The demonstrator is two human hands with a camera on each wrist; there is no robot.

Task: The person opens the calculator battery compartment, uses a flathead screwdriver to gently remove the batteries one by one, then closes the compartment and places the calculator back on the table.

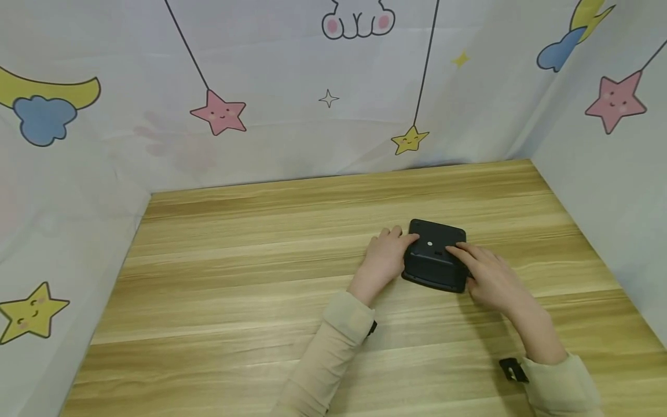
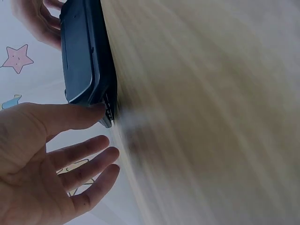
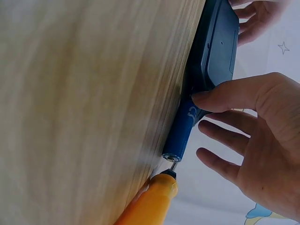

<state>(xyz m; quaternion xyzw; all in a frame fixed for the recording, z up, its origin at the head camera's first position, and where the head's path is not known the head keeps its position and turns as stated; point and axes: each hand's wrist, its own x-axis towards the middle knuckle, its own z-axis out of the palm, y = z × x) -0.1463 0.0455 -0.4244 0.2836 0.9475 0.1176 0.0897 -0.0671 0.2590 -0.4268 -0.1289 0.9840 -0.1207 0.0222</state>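
Observation:
A black plastic box-shaped device (image 1: 435,269) lies on the table, with a small silver spot on its upper face. My left hand (image 1: 384,258) holds its left side, one finger on top. In the left wrist view, the left thumb (image 2: 82,116) presses a lower corner while several fingers stay clear of it. On the opposite side my right hand (image 1: 495,281) grips the device, fingertips on its top. The right wrist view shows the right thumb (image 3: 229,96) at the corner, beside a blue battery (image 3: 179,133). The fingers behind the device are partly hidden.
An orange-handled screwdriver (image 3: 152,199) lies near the battery in the right wrist view; neither is visible from the head. White printed cloth (image 1: 292,127) stands along the back and sides of the wooden table (image 1: 234,289).

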